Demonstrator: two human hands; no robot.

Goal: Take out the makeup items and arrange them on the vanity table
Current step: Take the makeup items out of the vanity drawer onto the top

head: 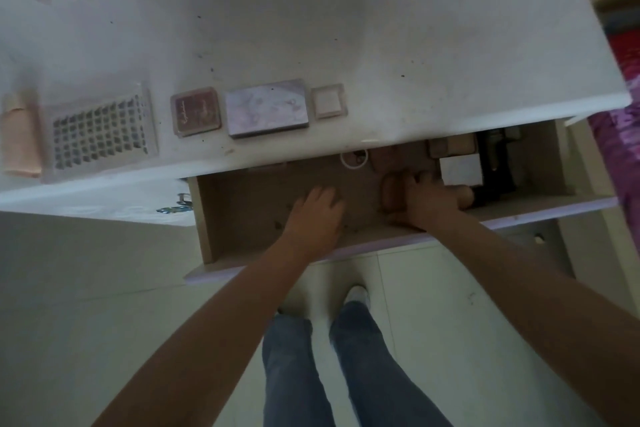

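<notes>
Makeup tube [393, 193] in the drawer [242, 198], likely light and slippery: right hand [424, 199] grip curls around its middle; left hand [317, 215] hangs relaxed, empty.

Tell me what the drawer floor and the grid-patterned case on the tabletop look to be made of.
Drawer floor: seemingly unfinished fibreboard or hardboard, matte brown with no visible grain. Grid-patterned case: probably clear hard plastic, since its pale edges look translucent and rows of dark cells show through; blur leaves this uncertain.

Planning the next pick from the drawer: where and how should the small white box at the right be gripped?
Pinch the white box across its left and right edges, coming straight down. It lies flat, top face up; the black item crowds its right edge, and the right hand is just left of it.
</notes>
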